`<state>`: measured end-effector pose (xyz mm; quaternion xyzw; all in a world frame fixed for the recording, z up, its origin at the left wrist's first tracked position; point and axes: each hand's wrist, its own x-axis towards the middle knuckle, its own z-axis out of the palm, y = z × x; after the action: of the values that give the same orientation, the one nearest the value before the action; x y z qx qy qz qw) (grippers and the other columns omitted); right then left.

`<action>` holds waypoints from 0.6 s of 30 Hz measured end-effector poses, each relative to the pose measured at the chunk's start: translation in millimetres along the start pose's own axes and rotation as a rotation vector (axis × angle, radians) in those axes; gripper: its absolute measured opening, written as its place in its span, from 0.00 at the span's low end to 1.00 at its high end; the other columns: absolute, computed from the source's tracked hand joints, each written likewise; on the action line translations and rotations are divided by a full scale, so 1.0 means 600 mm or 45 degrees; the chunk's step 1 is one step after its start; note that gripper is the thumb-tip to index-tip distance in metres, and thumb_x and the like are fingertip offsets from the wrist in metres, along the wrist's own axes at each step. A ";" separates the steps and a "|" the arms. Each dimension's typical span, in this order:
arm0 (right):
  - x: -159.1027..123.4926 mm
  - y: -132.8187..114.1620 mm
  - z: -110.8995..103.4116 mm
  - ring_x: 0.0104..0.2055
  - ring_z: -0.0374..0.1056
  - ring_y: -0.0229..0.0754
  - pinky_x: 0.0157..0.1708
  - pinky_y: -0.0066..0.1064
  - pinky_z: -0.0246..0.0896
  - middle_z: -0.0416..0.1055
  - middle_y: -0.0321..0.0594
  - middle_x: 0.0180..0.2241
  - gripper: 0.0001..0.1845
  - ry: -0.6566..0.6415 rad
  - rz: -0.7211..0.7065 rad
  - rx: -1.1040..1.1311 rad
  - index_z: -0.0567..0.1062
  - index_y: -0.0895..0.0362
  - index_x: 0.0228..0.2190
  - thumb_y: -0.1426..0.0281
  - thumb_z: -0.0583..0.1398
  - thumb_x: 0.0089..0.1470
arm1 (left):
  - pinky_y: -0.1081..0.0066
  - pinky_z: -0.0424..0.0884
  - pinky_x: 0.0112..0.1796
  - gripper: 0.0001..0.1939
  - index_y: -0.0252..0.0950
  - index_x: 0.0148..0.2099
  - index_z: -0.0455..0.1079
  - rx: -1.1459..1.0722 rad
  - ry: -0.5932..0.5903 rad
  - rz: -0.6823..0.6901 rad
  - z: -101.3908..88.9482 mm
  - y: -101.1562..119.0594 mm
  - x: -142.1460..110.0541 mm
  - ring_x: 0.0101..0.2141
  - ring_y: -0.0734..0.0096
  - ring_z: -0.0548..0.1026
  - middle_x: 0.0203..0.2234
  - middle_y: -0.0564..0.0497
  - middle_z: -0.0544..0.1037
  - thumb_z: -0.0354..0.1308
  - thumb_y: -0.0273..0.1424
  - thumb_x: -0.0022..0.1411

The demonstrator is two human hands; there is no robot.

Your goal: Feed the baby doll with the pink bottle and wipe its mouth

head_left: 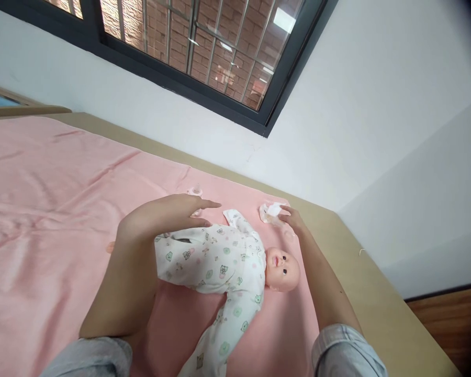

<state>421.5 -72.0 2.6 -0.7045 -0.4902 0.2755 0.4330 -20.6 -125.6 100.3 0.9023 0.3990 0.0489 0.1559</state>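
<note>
A baby doll [283, 269] lies face up on a pink sheet, its head toward the right. It wears a white long-sleeved garment [220, 256] printed with small animals, one sleeve stretched toward me. My left hand [188, 212] hovers at the garment's far edge, thumb and fingers apart, holding nothing. Just beyond those fingers is a small clear plastic item [196, 190], partly hidden by the hand. At the sheet's right corner, my right hand [293, 219] has its fingertips closed on a crumpled white and clear item [273, 210], whose kind I cannot make out.
The pink sheet [43, 209] covers most of a wooden surface [349, 262], which shows along the back and right. Behind it rise a white wall [227, 141] and a dark-framed window [180, 78] with bars outside.
</note>
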 end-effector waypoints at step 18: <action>-0.055 0.045 -0.068 0.33 0.71 0.38 0.40 0.31 0.71 0.74 0.42 0.38 0.11 0.299 0.056 0.307 0.75 0.59 0.34 0.72 0.61 0.44 | 0.67 0.64 0.49 0.28 0.51 0.67 0.55 0.037 -0.034 0.126 0.017 0.042 0.009 0.51 0.58 0.71 0.55 0.51 0.72 0.53 0.41 0.67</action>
<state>454.7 -120.7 -2.8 -0.6854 -0.3839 0.2576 0.5626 2.9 -140.0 98.6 0.9236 0.3525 0.0386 0.1454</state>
